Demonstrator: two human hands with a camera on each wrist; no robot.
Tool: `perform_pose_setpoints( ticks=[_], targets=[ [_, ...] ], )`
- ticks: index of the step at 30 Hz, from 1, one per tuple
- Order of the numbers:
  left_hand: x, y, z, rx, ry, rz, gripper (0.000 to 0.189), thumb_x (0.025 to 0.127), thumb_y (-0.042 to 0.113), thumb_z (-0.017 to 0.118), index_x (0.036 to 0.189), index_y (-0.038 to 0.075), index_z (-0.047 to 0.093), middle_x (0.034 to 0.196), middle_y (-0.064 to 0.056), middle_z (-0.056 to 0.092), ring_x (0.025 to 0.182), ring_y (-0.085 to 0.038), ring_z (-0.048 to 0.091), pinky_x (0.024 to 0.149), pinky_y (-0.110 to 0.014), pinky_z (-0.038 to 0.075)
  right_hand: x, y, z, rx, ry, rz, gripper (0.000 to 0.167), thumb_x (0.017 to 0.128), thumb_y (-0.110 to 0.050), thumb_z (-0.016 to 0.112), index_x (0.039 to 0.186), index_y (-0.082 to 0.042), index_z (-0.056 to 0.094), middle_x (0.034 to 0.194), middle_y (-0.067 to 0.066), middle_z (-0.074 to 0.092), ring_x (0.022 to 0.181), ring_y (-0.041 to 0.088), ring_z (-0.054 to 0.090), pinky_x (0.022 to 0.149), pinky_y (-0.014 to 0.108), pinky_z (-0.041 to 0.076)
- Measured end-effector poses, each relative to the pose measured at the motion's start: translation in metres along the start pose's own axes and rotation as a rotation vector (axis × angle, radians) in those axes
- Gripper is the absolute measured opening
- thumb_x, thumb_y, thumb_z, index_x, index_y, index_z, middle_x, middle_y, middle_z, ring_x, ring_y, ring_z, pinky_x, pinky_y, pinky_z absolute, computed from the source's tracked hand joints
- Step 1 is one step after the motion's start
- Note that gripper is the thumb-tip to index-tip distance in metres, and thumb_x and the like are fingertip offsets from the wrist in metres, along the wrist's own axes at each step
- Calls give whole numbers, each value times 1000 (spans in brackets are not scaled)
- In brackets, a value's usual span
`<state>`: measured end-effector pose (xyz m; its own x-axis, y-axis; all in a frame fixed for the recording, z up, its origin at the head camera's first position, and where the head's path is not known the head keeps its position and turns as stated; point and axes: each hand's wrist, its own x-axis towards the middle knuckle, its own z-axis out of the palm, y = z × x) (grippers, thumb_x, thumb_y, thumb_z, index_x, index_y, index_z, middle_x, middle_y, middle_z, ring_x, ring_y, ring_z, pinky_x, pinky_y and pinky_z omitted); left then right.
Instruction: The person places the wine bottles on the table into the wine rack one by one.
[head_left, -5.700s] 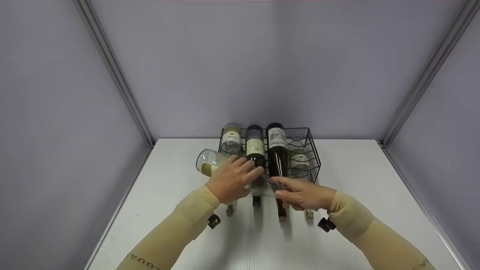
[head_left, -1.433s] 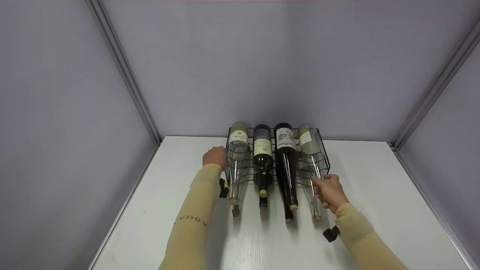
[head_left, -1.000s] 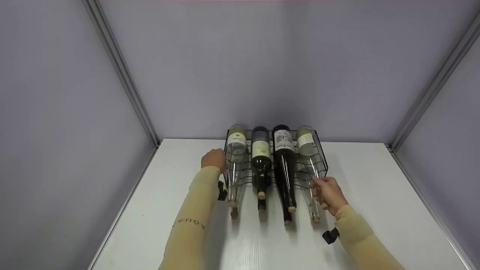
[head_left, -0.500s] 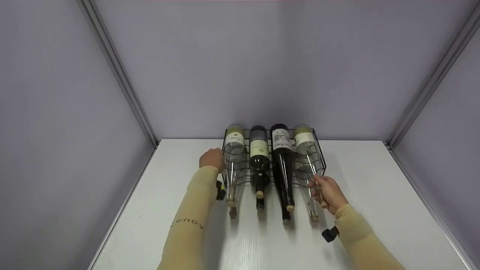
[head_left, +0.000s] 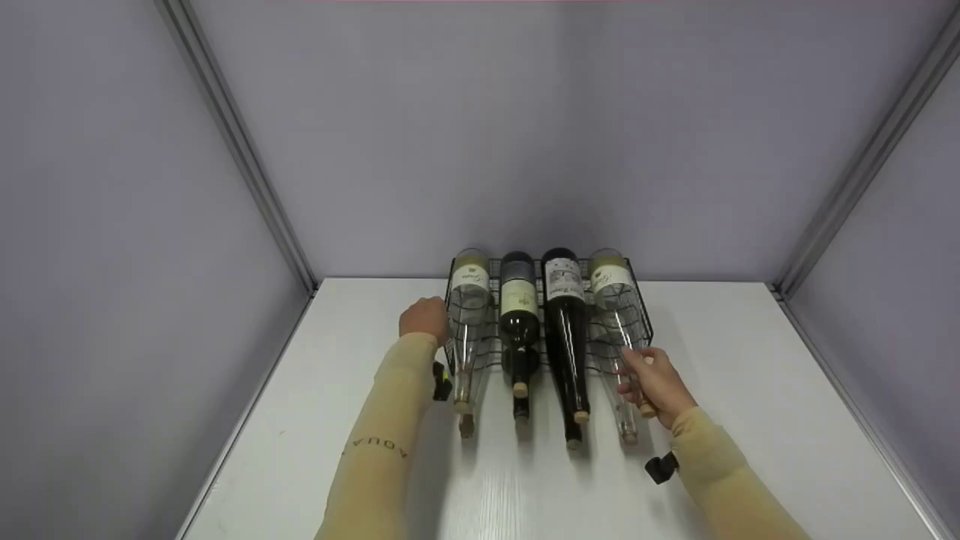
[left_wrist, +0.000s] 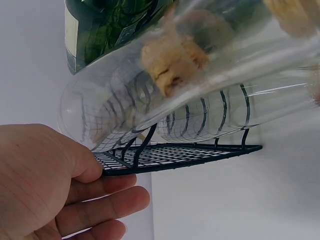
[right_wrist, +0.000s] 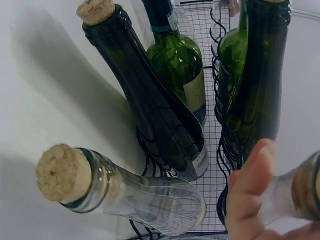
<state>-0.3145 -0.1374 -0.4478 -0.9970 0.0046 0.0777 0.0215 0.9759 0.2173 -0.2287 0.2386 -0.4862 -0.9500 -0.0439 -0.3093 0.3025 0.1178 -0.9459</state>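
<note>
A black wire wine rack [left_wrist: 175,156] holds corked wine bottles in two layers. My left hand [head_left: 424,318] is at the rack's left side; in the left wrist view its thumb and fingers pinch the wire edge. My right hand [head_left: 660,381] grips the neck of a clear wine bottle [head_left: 612,279] lying in the top layer at the far right, its cream label facing up. To its left lie a tall dark bottle [head_left: 567,322] with a white label, a green bottle [head_left: 519,296] with a cream label, and another clear bottle [head_left: 471,277].
Below the top layer, necks of lower bottles stick out toward me, including a clear one [right_wrist: 145,197] and a dark one [right_wrist: 145,95]. The rack stands on a white table [head_left: 495,487] near the grey back wall [head_left: 480,135].
The clear bottle, earlier held across the rack by both hands, now lies in the top right place. My left hand went to the rack's side; my right hand has turned the bottle's label upward.
</note>
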Motion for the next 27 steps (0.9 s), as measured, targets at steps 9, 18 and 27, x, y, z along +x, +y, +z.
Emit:
perform_pose_setpoints(
  ticks=[9, 18, 27],
  targets=[
    [1, 0, 0, -2, -1, -4, 5, 86, 6, 65, 88, 3, 69, 80, -11, 68, 70, -24, 64, 65, -41, 55, 2, -5, 3, -8, 63, -33, 75, 95, -35, 61, 144, -2, 14, 98, 9, 60, 65, 15, 62, 46, 25, 46],
    [0, -1, 0, -12, 4, -4, 6, 87, 5, 64, 88, 3, 69, 82, -12, 69, 73, -25, 65, 66, -42, 55, 3, -3, 2, 27, 35, 1, 55, 101, -36, 47, 139, -4, 23, 86, 4, 62, 55, 11, 56, 35, 23, 31],
    [-1, 0, -2, -26, -15, -2, 9, 86, 5, 64, 93, 1, 69, 85, -13, 69, 76, -27, 66, 67, -43, 55, 2, -3, 0, 60, -25, 8, 44, 105, -35, 31, 127, 3, 38, 81, 6, 61, 53, 11, 55, 32, 22, 27]
  ],
)
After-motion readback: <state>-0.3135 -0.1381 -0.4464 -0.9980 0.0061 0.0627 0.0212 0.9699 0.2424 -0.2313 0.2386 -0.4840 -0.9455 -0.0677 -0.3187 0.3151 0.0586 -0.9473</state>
